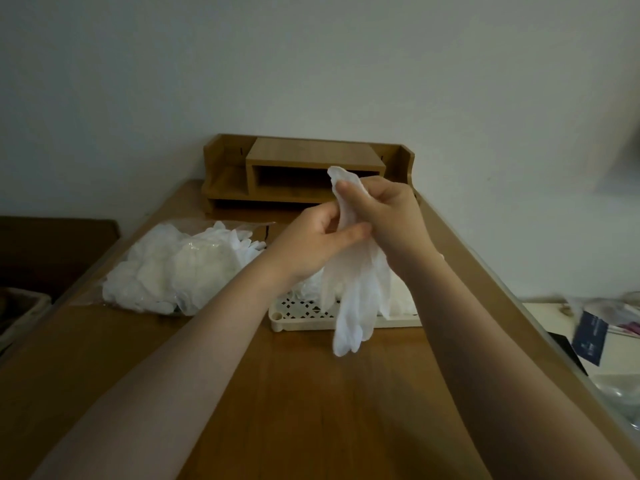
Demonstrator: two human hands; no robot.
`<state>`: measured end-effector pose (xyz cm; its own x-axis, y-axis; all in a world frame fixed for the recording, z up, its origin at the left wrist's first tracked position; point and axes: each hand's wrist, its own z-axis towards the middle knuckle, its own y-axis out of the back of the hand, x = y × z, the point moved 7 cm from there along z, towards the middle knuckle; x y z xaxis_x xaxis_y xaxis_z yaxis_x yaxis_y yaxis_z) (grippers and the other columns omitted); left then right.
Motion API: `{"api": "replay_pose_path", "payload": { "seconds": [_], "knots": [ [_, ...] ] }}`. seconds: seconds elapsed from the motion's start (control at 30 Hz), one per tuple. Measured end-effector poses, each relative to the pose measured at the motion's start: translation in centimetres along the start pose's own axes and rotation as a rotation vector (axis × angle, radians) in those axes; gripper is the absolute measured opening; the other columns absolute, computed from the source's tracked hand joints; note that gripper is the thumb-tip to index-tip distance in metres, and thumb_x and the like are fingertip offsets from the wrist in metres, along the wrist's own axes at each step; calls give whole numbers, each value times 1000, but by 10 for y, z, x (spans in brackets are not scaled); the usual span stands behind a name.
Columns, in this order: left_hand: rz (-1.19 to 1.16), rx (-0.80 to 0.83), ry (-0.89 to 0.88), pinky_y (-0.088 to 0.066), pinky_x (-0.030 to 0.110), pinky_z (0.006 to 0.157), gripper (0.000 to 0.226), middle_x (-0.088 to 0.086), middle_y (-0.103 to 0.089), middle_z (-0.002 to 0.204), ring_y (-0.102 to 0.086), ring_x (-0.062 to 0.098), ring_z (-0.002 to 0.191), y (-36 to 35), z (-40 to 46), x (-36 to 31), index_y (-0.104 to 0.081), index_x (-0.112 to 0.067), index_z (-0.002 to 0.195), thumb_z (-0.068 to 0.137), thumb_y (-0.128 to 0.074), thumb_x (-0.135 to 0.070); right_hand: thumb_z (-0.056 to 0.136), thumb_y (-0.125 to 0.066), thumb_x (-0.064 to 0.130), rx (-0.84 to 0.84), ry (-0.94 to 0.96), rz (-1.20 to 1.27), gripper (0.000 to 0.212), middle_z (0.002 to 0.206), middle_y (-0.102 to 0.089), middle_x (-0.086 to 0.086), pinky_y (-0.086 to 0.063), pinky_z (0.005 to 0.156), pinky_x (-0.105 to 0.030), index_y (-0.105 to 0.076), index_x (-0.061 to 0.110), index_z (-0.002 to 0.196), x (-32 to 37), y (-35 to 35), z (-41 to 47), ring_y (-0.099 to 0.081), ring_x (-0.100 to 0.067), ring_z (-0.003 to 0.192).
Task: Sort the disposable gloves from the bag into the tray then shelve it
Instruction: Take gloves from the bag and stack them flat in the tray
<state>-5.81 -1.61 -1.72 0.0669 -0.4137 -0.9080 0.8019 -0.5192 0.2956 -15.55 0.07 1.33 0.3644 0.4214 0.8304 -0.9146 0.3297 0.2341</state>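
Glove [353,299] pinched in both your hands: right hand [384,216] grips cuff up top, left hand [320,242] pinches below, fingers dangling over tray [298,318]. Sorting step. Bag [173,268] left on surface [294,410], still full. Next: lay glove flat in tray, release.

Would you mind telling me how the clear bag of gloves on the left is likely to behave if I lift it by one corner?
The bag looks like thin, crinkled film, so it will probably sag rather than hold shape. Gloves spill from its far end, so more may slide out if tipped. It is likely light: the glove in both hands hangs limp.
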Motion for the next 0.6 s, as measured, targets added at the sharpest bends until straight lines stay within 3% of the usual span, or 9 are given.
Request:
{"api": "replay_pose_path", "payload": {
  "seconds": [0.1,0.23,0.33,0.4,0.47,0.53,0.6],
  "knots": [
    [13,-79,39,-56,30,84,21,-2,-71,100,-68,8,90,5,0,3,-64,-19,112,94,-55,-25,90,-59,39,1,-54,-12,57,73,-52,-32,-44,62,-26,-59,-16,74,-8,11,1,-47,-28,62],
    [-66,-123,110,-56,38,82,19,4,-71,95,-69,19,86,13,0,11,-67,-13,103,94,-54,-25,86,-63,40,17,-140,-108,41,76,-64,-20,-51,65,-26,-71,0,77,-17,27,-2,-59,-19,66],
    [-219,-86,139,-54,35,78,20,3,-70,87,-67,19,82,11,2,12,-68,-14,93,96,-51,-24,86,-66,35,-128,-192,25,34,75,-58,-20,-54,76,-40,-63,3,75,-24,45,1,-59,-29,73],
    [-333,-86,169,-54,36,83,22,7,-71,95,-67,21,90,7,4,13,-68,-13,99,97,-49,-23,88,-62,41,-162,-282,163,35,87,-64,-12,-56,84,-47,-59,6,87,-35,47,1,-65,-27,82],
    [-419,-163,194,-54,37,87,23,8,-71,102,-68,21,95,5,8,15,-67,-13,106,98,-48,-23,83,-53,62,6,-435,289,60,105,-69,-8,-55,88,-47,-61,9,110,-49,30,-5,-69,-25,96],
    [-511,-267,208,-52,42,92,23,8,-70,107,-68,23,99,7,12,20,-65,-15,111,99,-47,-24,68,-49,81,203,-531,308,85,112,-69,-7,-50,93,-46,-62,15,118,-58,11,-16,-66,-25,104],
    [-592,-322,203,-51,45,93,25,10,-69,112,-66,24,103,8,16,23,-61,-16,117,99,-45,-24,66,-56,74,284,-529,254,76,108,-70,-5,-51,93,-45,-66,14,111,-60,6,-25,-67,-23,100]
  ]
}}
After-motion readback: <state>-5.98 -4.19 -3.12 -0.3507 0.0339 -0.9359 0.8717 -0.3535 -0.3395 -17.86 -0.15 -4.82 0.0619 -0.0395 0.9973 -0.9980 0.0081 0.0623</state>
